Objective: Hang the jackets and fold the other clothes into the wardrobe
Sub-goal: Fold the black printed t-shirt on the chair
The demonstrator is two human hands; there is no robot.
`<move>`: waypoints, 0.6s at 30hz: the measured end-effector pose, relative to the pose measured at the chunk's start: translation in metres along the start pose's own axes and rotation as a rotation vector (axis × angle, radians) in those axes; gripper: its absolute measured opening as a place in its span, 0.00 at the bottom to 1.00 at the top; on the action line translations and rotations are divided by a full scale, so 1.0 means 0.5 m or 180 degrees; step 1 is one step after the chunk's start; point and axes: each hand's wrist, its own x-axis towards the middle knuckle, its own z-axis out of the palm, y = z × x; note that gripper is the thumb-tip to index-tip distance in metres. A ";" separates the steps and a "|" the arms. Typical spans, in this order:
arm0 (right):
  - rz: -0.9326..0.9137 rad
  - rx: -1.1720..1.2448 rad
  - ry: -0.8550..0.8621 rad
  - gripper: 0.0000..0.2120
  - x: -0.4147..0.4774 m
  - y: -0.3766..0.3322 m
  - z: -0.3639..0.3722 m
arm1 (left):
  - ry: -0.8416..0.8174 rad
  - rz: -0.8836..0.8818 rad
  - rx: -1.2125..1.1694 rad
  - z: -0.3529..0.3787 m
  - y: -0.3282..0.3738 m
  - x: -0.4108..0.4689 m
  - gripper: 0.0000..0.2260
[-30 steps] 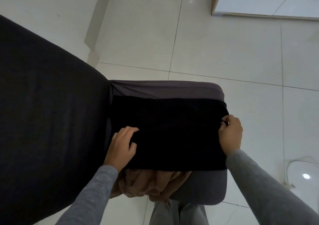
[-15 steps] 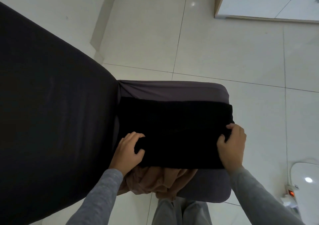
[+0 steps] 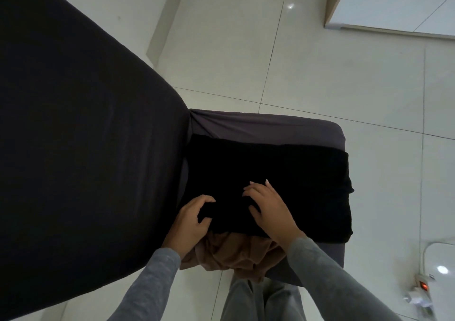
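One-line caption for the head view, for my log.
Left hand grips a folded black garment on the chair seat; right hand rests flat on top; tan garment underneath.

Black garment [image 3: 283, 173] folded flat on seat; tan garment [image 3: 236, 254] crumpled at near edge.

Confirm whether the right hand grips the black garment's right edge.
No, the right hand rests flat mid-way on the black garment, away from that edge.

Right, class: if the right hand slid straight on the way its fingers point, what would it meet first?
The right hand rests on the folded black garment, so it would first cross more of that cloth, then probably the grey seat cover near the chair back; depth is hard to judge.
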 end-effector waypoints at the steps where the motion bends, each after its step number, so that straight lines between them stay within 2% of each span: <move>1: 0.0170 0.0287 0.0117 0.14 0.000 0.000 -0.002 | -0.0036 0.0013 -0.0001 0.000 0.000 0.001 0.15; 4: 0.0303 0.0770 0.0355 0.11 0.001 -0.003 -0.013 | -0.0032 -0.0067 -0.0054 -0.002 -0.013 0.005 0.13; 6: 0.0174 0.0690 0.0257 0.16 -0.006 -0.002 -0.015 | 0.0092 -0.0226 -0.0209 -0.005 -0.026 0.002 0.13; 8: 0.0101 0.0674 0.0181 0.18 -0.014 0.004 -0.015 | 0.0201 -0.0480 -0.0508 -0.007 -0.029 -0.006 0.14; 13: 0.0224 0.0933 0.0176 0.15 -0.019 0.016 -0.020 | 0.0459 -0.1005 -0.1463 -0.005 -0.024 -0.010 0.14; 16: 0.0538 0.1300 0.0344 0.13 0.000 0.005 -0.028 | 0.0685 -0.1140 -0.1907 -0.009 -0.012 0.011 0.11; 18: 0.0954 0.1626 0.0375 0.13 0.018 -0.011 -0.035 | 0.0750 -0.1182 -0.2150 -0.014 -0.002 0.038 0.03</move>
